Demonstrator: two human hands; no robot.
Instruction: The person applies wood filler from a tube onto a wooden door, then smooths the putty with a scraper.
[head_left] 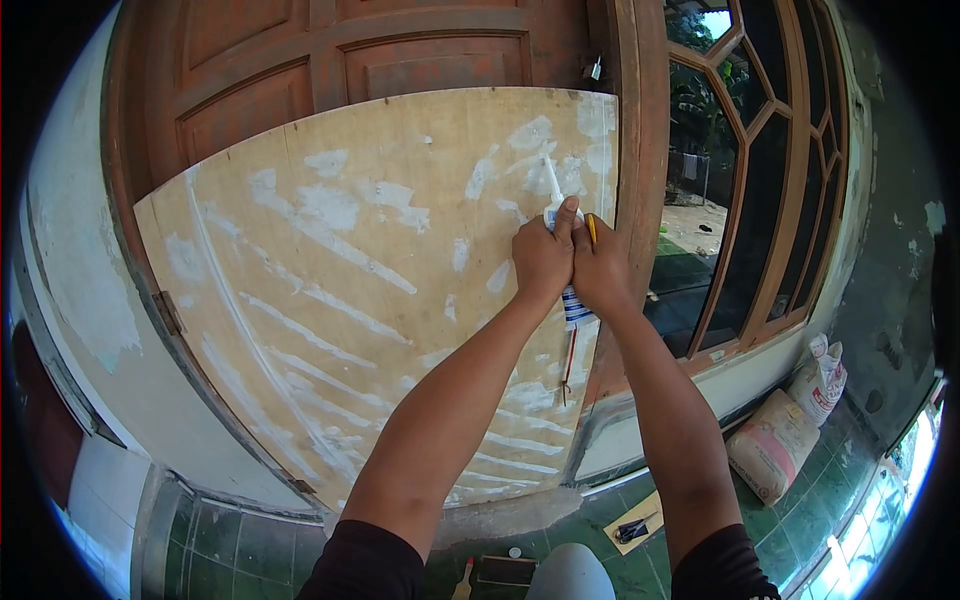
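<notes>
Both hands are closed together around a white and blue tube (pixel 579 308) with a long white nozzle. The nozzle points up at a pale wooden panel (pixel 400 240) marked with white patches and stripes. My left hand (pixel 543 258) wraps the tube from the left, near the nozzle's base. From the right, my right hand (pixel 601 265) presses against it, with a yellow item (pixel 591 230) showing between its fingers. Below the hands, a thin red rod with a hooked end (pixel 569 365) hangs down. Most of the tube's upper body is hidden by the hands.
A brown door (pixel 400 50) stands behind the panel, with a padlock (pixel 596 69) at its right. Framed windows (pixel 745 170) are further right. Sacks (pixel 775 445) lean at the lower right. On the green tiles are a small board (pixel 635 522), a brush (pixel 464 578) and a dark tray (pixel 507 570).
</notes>
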